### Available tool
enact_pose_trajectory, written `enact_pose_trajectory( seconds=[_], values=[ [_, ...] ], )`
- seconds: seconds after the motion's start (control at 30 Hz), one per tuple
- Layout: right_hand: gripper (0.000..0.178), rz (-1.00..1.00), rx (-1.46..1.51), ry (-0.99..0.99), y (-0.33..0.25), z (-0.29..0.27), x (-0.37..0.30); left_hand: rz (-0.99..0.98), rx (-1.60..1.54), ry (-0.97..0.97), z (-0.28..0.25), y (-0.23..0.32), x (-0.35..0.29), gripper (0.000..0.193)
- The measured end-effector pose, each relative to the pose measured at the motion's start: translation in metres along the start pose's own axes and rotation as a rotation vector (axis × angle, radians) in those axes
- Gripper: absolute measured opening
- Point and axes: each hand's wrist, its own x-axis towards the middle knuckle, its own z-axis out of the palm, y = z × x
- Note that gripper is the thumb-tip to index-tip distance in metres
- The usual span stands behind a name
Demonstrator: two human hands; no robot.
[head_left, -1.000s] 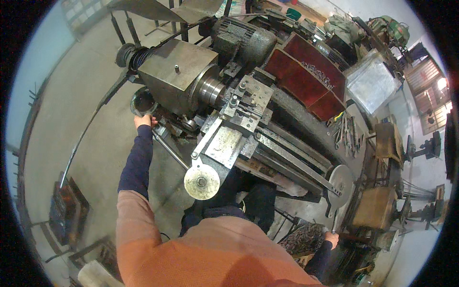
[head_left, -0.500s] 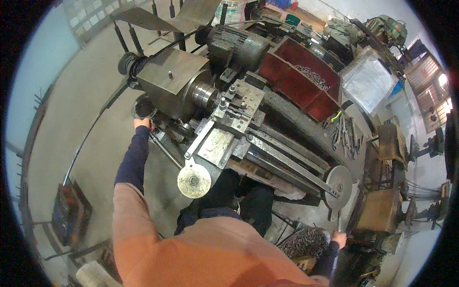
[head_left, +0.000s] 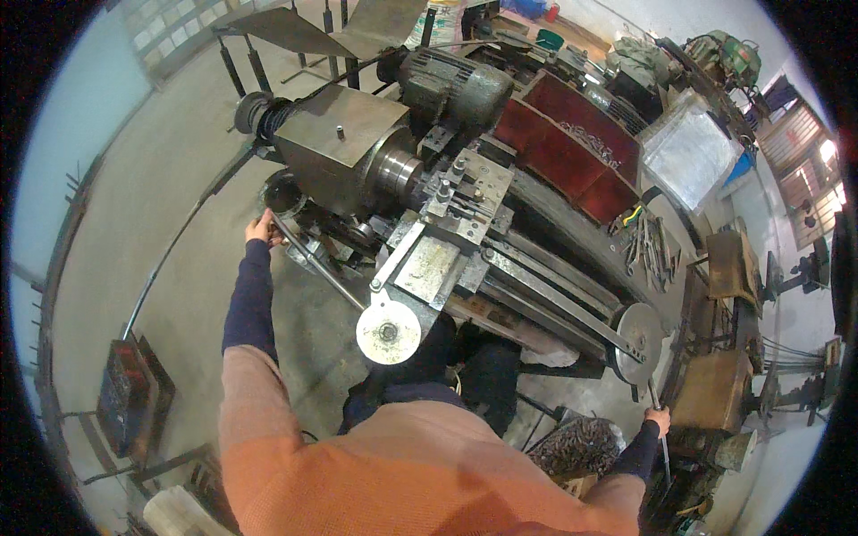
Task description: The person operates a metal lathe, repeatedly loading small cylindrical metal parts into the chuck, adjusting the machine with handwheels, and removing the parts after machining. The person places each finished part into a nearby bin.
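Grey floor (head_left: 183, 134) is spreading wide, curled left hand (head_left: 261, 230) holding the bar (head_left: 323, 268) sloping down-right, right hand (head_left: 659, 420) clenching the steep rod (head_left: 653, 394).

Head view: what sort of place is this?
Probably a small metalworking shop: a lathe-like machine with a finned motor, loose wrenches lying beyond it, and a heap of small dark pieces below.

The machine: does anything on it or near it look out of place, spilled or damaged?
I see no clear break or spill on the machine. The tools beside the red tray look untidy: they lie jumbled at different angles. The pale disc has dark specks; dirt or wear, I cannot tell.
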Motion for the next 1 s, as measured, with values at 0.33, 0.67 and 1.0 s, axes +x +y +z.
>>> enact_pose_trajectory(
  seconds=[0.33, 0.67, 1.0],
  values=[
    [0.059, -0.208, 0.42, 0.276, -0.013, 0.025, -0.136, 0.174, 1.216, -0.111, 0.008, -0.005, -0.038, 0.052],
    [0.035, -0.339, 0.491, 0.063, -0.079, -0.057, -0.149, 0.163, 1.169, 0.087, 0.094, -0.08, -0.038, 0.042],
    [0.034, -1.104, 0.944, -0.037, -0.267, -0.213, -0.17, -0.034, 1.362, -0.329, 0.035, 0.011, -0.063, 0.035]
  ],
)
